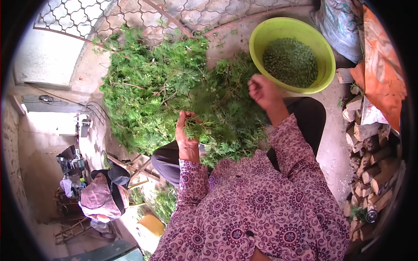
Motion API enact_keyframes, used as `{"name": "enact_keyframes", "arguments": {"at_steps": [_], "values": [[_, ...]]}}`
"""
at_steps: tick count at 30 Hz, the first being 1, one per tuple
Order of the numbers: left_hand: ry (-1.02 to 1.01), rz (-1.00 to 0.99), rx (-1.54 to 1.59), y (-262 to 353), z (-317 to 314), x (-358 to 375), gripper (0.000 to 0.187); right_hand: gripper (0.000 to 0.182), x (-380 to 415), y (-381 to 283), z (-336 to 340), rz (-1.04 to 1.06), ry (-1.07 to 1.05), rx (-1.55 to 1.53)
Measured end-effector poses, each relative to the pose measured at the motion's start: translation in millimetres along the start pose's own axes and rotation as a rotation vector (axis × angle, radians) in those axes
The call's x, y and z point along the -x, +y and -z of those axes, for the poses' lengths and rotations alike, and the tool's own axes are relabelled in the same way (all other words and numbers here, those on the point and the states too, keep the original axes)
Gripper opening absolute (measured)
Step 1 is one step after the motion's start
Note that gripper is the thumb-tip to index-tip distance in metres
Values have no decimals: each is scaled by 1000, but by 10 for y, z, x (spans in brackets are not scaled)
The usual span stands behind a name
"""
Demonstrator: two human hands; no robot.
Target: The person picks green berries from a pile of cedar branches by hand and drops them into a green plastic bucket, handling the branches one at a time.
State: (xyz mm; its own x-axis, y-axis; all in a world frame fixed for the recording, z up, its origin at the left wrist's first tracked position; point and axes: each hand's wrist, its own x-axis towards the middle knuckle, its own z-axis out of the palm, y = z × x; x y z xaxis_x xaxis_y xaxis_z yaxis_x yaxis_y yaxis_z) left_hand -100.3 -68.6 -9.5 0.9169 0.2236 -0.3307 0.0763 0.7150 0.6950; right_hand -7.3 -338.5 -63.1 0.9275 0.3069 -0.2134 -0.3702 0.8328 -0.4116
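Observation:
My left hand (187, 132) is closed around a leafy green sprig (201, 129), held over my lap in front of the foliage. My right hand (264, 92) is up at the near left side of a yellow-green basin (326, 80), just outside its rim. Its fingers are curled together, and whatever they hold is hidden. Many small round green pieces (291, 63) lie in the bottom of the basin. A large heap of feathery green branches (152, 87) spreads over the floor before me and reaches my knees.
Split firewood (374, 169) is stacked at the right, below an orange sheet (383, 74) and a white sack (337, 30). A metal lattice (130, 17) runs along the far side. Cloths on a chair (102, 195) and a yellow container (150, 225) stand at the left.

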Motion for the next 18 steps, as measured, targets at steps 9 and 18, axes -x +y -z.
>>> {"name": "enact_keyframes", "arguments": {"at_steps": [9, 18], "values": [[-131, -7, 42, -31, -195, 37, 19, 21, 493, 853, -515, 109, -449, 1115], [3, 83, -321, -146, -283, 311, 45, 14, 564, 723, -648, 900, -329, 1498]]}}
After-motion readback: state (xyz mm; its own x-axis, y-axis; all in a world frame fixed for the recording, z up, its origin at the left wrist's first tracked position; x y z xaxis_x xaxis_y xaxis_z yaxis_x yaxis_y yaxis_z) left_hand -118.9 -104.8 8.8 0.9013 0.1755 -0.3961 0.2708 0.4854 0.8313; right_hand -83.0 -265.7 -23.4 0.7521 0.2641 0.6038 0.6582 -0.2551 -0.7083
